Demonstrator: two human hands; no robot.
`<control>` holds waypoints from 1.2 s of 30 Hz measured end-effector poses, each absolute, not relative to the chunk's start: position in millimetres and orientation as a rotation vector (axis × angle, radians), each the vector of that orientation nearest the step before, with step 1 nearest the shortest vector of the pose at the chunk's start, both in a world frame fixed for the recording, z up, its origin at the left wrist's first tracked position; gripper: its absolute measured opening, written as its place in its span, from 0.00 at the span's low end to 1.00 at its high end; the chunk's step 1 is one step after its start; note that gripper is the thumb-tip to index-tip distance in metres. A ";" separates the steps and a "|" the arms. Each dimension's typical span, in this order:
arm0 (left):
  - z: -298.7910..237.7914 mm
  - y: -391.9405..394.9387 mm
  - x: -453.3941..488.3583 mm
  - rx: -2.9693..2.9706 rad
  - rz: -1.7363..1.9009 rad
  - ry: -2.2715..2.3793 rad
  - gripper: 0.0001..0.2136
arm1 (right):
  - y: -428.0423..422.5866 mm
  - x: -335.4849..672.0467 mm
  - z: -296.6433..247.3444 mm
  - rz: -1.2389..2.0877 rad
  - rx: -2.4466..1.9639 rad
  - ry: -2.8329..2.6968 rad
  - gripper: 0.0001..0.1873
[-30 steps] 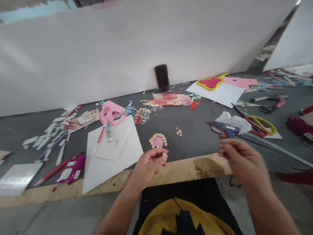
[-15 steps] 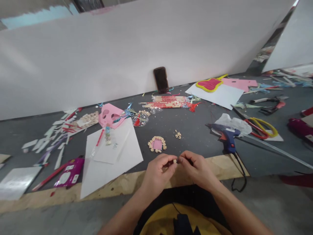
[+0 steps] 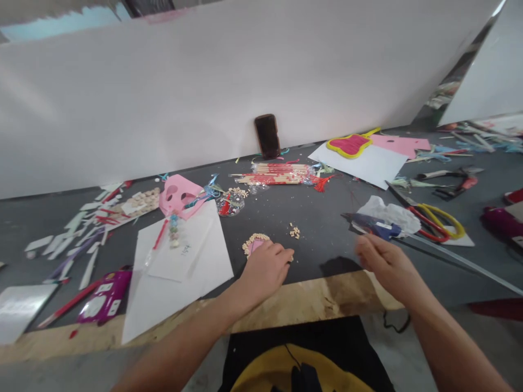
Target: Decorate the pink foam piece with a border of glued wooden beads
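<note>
My left hand (image 3: 267, 270) is low over the table, its fingers curled in a pinch with a small pale wooden bead piece (image 3: 291, 258) at the fingertips. Beneath and beyond it lies a pink square (image 3: 256, 244) edged with similar pale beads (image 3: 247, 243); the hand covers its near part. A small pile of loose beads (image 3: 295, 231) sits just to the right. My right hand (image 3: 384, 265) is curled closed at the blue glue gun (image 3: 378, 226), covering its handle. Whether it grips that handle is hidden.
Left are white sheets (image 3: 218, 256), a pink mask (image 3: 180, 190) and a purple glue gun (image 3: 107, 296). Wrapped sticks (image 3: 278, 174) and a phone (image 3: 267, 136) are at the back. Scissors (image 3: 443, 223) and a long clear stick (image 3: 461, 258) lie to the right.
My hands have parted from their shared hold on the small bead piece. The left moved beside the bead-edged square, still pinching it; the right swung to the blue glue gun.
</note>
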State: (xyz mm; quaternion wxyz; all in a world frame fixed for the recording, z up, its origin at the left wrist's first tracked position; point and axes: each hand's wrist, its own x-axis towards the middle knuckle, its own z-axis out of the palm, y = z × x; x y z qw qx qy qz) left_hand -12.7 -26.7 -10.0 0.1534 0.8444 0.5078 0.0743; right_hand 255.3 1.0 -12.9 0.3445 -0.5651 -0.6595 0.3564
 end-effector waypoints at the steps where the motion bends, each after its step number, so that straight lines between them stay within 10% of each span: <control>1: -8.4 -24.6 -13.6 2.422 0.207 1.439 0.15 | 5.0 247.2 -9.2 0.904 -1.448 -1.869 0.12; 8: 6.8 -17.9 -57.8 2.291 0.319 1.565 0.15 | 46.2 184.3 -2.1 0.673 -1.304 -2.697 0.12; 36: -9.5 -19.0 -75.1 2.075 0.335 1.632 0.27 | 44.3 112.0 -9.1 0.518 -1.392 -2.775 0.10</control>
